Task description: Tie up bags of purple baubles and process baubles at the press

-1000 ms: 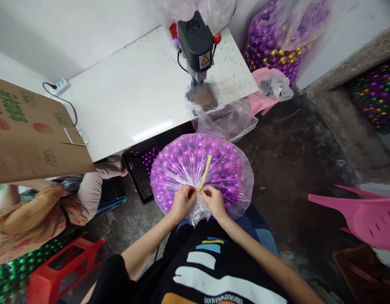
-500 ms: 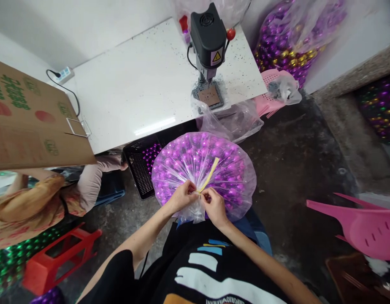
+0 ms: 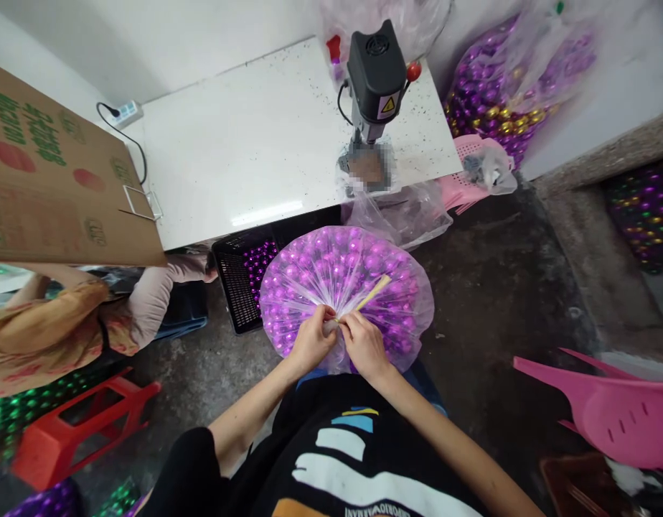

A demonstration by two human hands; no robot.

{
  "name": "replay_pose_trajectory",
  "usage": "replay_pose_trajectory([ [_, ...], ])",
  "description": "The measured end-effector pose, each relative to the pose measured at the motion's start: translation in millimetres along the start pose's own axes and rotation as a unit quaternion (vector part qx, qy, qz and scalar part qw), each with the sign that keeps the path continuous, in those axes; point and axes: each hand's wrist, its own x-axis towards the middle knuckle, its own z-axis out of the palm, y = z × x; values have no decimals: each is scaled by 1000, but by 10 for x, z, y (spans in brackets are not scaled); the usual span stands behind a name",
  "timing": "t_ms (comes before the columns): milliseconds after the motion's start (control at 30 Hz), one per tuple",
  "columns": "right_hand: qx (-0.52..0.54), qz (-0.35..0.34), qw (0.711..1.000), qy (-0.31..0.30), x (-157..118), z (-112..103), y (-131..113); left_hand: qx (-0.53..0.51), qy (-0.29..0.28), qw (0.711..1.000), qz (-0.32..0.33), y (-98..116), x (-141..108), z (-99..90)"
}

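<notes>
A large clear plastic bag [image 3: 396, 266] full of shiny purple beads rests on my lap, its mouth gathered into a bunched neck towards me. A flat yellow tie strip [image 3: 373, 292] goes round that neck, and its long free end sticks out to the upper right. My left hand [image 3: 313, 339] pinches at the left side of the neck, where the strip is mostly hidden by the fingers. Close beside it, my right hand [image 3: 365, 346] is closed, thumb and fingertips pinching the strip. The two hands nearly touch.
Ahead stands a white table [image 3: 229, 136] with a small drill press [image 3: 377, 79]. A black basket [image 3: 237, 287] of purple beads is below it. Left are a cardboard box [image 3: 67, 172], a seated person and a red stool [image 3: 78, 431]; right, a pink chair [image 3: 611, 409].
The strip's free end has swung to the right and lower. My right-hand fingers have closed in over the neck. The whole view has shifted slightly.
</notes>
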Motion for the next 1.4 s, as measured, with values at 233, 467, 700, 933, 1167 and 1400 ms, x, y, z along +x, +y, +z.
replay_pose_trajectory([
  [233,4,23,999,-39,112,28,74,119,1,991,55,-18,-47,11],
  [467,74,63,991,-89,422,36,13,207,5,976,68,40,-11,-68],
  [700,125,89,985,-83,406,-140,-315,160,42,986,-5,15,-16,-87],
  [933,275,225,898,-258,583,-303,-275,130,-14,991,-31,20,-90,-163],
  [1167,353,215,851,-323,644,-574,-427,291,8,954,74,166,-118,-264],
  [1400,355,199,888,-216,671,-454,-394,239,11,971,21,129,-64,-329],
])
